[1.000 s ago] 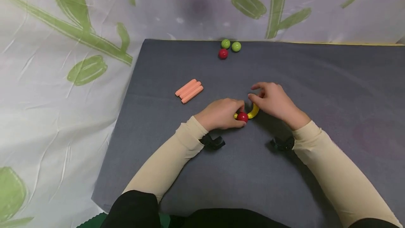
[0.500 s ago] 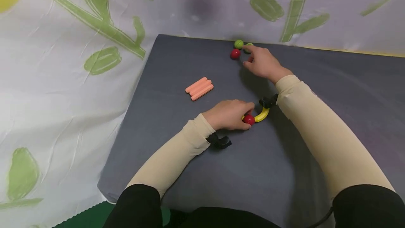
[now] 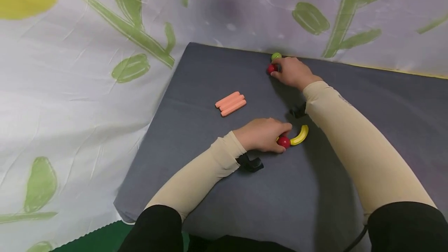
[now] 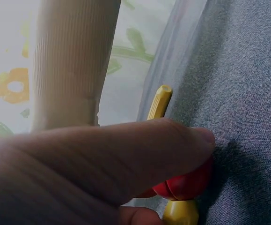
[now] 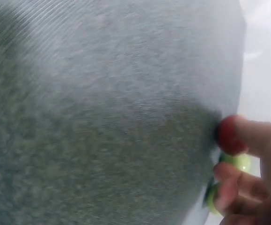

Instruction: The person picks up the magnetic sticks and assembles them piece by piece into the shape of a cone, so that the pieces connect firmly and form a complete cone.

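Observation:
In the head view my left hand [image 3: 262, 134] pinches a red ball [image 3: 284, 142], with a curved yellow piece [image 3: 300, 136] against its right side. The left wrist view shows the thumb over that red ball [image 4: 186, 185] and yellow parts [image 4: 159, 104] on both sides of it. At the back edge, my right hand [image 3: 295, 72] has thumb and forefinger on a second red ball [image 3: 271, 69]. A green ball [image 3: 276, 56] lies just behind. The right wrist view has the thumb against the red ball [image 5: 230, 136], with two green balls [image 5: 212, 199] beside the fingers.
Three salmon-coloured sticks [image 3: 231, 104] lie side by side left of centre on the dark grey table [image 3: 196, 73]. A white sheet with painted plants [image 3: 133, 34] stands behind and to the left. My right forearm spans the table's right part.
My right hand has gone from beside the yellow piece to the back balls and closed on the red one. My left hand keeps its hold; the head view has shifted.

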`<action>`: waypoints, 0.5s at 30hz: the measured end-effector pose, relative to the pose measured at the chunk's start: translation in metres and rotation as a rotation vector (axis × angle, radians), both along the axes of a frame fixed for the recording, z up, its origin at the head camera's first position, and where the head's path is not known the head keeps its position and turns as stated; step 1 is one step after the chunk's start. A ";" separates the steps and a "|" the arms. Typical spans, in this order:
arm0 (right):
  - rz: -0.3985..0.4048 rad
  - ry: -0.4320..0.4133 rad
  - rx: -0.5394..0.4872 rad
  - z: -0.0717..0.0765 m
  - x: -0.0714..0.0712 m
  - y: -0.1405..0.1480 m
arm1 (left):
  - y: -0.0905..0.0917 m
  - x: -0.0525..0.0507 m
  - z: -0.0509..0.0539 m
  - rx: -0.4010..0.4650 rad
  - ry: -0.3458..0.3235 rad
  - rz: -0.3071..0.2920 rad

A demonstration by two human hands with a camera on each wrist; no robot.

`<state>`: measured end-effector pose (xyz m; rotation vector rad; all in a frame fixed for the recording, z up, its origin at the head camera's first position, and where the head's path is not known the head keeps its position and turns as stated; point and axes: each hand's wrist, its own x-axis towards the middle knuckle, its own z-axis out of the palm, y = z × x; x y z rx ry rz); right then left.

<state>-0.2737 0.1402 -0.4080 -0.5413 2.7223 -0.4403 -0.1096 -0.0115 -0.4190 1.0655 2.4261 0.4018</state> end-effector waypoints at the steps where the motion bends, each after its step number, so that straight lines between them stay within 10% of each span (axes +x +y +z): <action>1: 0.004 0.005 0.007 -0.001 0.002 0.001 | 0.001 0.001 -0.001 0.004 -0.003 -0.003; 15: -0.004 -0.114 -0.014 0.007 0.045 0.026 | 0.000 -0.002 -0.005 0.048 -0.036 -0.007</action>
